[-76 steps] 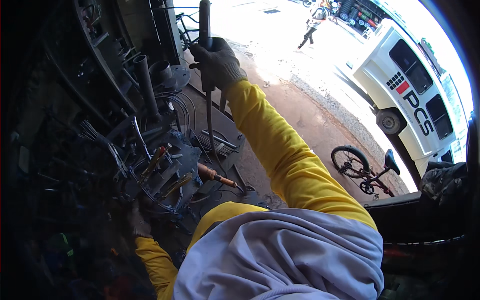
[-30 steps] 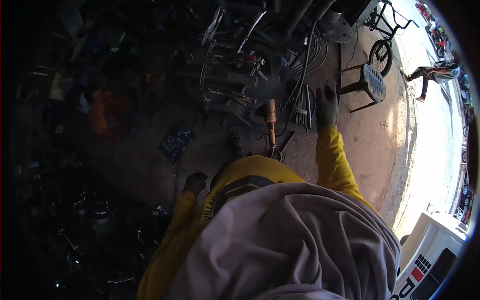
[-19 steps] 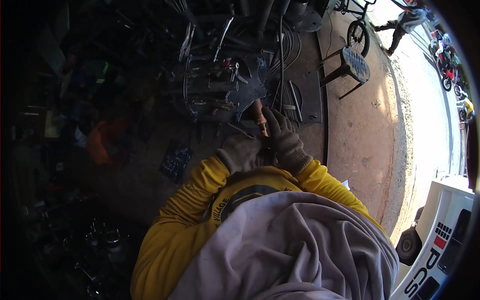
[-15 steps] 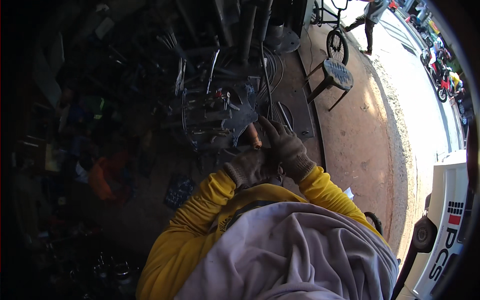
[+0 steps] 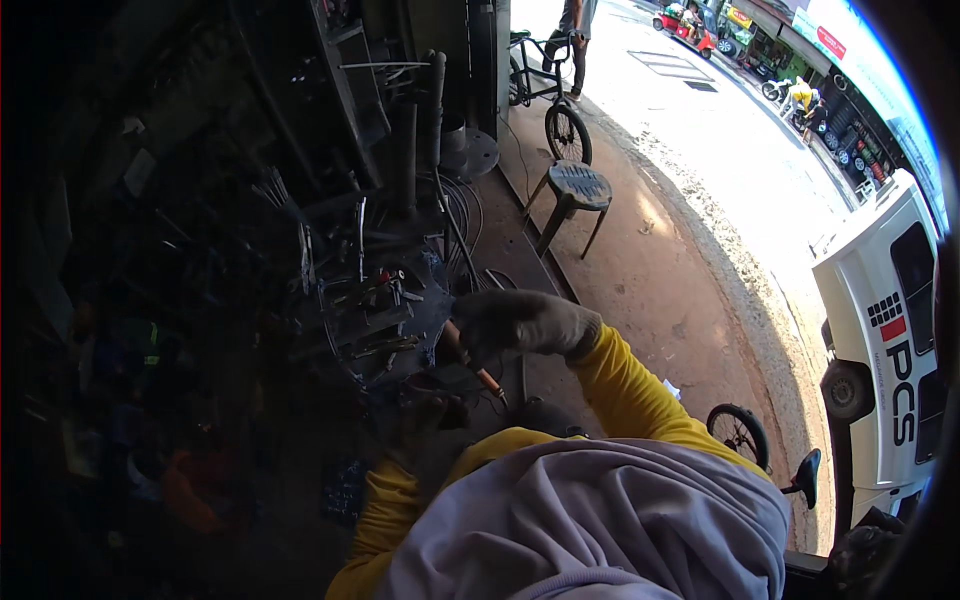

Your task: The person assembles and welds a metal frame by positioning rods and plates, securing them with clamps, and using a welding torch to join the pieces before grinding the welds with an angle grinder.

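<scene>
My right hand [image 5: 525, 322], in a grey-brown work glove, reaches over the near right edge of a dark metal work table [image 5: 425, 315]. Its fingers point left and down, smeared by motion. Beside and partly behind them is a copper-coloured cylindrical piece [image 5: 488, 381], slanting down toward me; whether the fingers touch it is unclear. My left hand [image 5: 430, 420], also gloved, is in deep shadow below the table's near edge, its fingers hard to make out. Tools with metal shafts [image 5: 385, 345] and a red-handled tool [image 5: 384, 276] lie on the table.
Upright metal pipes [image 5: 437, 125] and coiled cable [image 5: 462, 215] stand behind the table. To the right are a plastic stool [image 5: 580, 185], a bicycle [image 5: 567, 130] with a person beside it, and a white van [image 5: 865, 350]. A wheel [image 5: 738, 432] stands near my right elbow.
My hands were close together by the copper-coloured piece; now they are apart, the right raised over the table edge, the left lower in shadow. My view has turned toward the street.
</scene>
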Tool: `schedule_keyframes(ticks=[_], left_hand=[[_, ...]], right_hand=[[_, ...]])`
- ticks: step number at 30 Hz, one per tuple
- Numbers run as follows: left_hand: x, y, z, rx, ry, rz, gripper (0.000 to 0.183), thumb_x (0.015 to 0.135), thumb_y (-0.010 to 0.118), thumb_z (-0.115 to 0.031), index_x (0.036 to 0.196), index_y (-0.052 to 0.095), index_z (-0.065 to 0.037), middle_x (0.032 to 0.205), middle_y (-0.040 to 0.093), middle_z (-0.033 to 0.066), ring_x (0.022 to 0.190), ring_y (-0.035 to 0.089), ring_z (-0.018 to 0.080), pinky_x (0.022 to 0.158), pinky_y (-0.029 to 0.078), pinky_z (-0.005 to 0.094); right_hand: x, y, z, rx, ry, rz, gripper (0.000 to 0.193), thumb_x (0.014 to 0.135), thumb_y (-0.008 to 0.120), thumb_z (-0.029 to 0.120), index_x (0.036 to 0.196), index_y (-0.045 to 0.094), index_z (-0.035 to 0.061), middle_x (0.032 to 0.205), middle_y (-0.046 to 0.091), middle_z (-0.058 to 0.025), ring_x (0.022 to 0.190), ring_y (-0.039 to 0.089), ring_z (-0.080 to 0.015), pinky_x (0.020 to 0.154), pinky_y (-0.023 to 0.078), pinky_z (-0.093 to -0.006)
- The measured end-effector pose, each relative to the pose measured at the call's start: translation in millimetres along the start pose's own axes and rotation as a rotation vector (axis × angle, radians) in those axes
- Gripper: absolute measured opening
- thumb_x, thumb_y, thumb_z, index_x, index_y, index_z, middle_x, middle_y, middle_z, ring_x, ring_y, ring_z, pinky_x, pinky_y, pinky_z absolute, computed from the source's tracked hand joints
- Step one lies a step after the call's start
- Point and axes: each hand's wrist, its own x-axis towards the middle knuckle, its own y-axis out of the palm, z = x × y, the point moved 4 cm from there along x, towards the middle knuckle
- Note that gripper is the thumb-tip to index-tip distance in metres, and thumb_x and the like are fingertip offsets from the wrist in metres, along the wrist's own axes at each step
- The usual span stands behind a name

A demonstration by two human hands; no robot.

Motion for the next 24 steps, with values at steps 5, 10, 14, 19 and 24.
schedule_keyframes(ticks=[5,10,14,19,24], left_hand=[[-59,-10,83,0.289,-0.510,0.069,0.038,0.098,0.059,-0.040,0.115,0.072,-0.009,0.114,0.072,0.0161,0.106,0.069,0.0290,0.090,0.054,0.0400],[-147,86,219,0.469,-0.848,0.121,0.055,0.094,0.053,-0.054,0.117,0.071,-0.007,0.110,0.072,0.0205,0.108,0.067,0.0394,0.094,0.052,0.0450],[-225,165,233,0.596,-0.825,0.195,0.048,0.097,0.052,-0.044,0.124,0.068,-0.009,0.120,0.068,0.0219,0.111,0.066,0.0383,0.096,0.051,0.0438],[-189,217,147,0.380,-1.000,0.102,0.044,0.096,0.053,-0.041,0.120,0.068,-0.008,0.117,0.068,0.0207,0.110,0.066,0.0380,0.095,0.052,0.0444],[-184,255,58,0.230,-1.169,-0.075,0.039,0.094,0.055,-0.038,0.116,0.068,-0.008,0.113,0.068,0.0193,0.107,0.066,0.0375,0.093,0.052,0.0450]], right_hand=[[22,-95,-36,-0.468,0.162,-0.798,0.051,0.092,0.071,0.030,0.133,0.059,0.0014,0.118,0.070,-0.0152,0.101,0.070,-0.0224,0.090,0.055,-0.0341],[86,-205,-35,-0.645,0.089,-0.931,0.062,0.092,0.072,0.030,0.140,0.051,-0.0014,0.126,0.067,-0.0183,0.115,0.066,-0.0244,0.097,0.051,-0.0343],[182,-226,-10,-0.785,0.073,-0.805,0.078,0.086,0.075,0.039,0.147,0.045,0.0017,0.134,0.062,-0.0206,0.123,0.062,-0.0302,0.105,0.046,-0.0363],[224,-301,-38,-0.611,-0.007,-0.584,0.060,0.092,0.069,0.041,0.134,0.055,0.0007,0.110,0.070,-0.0123,0.099,0.068,-0.0200,0.087,0.055,-0.0334],[225,-256,-12,-0.964,0.021,-0.730,0.046,0.087,0.071,0.042,0.114,0.064,0.0054,0.104,0.072,-0.0171,0.099,0.070,-0.0321,0.084,0.054,-0.0395]])
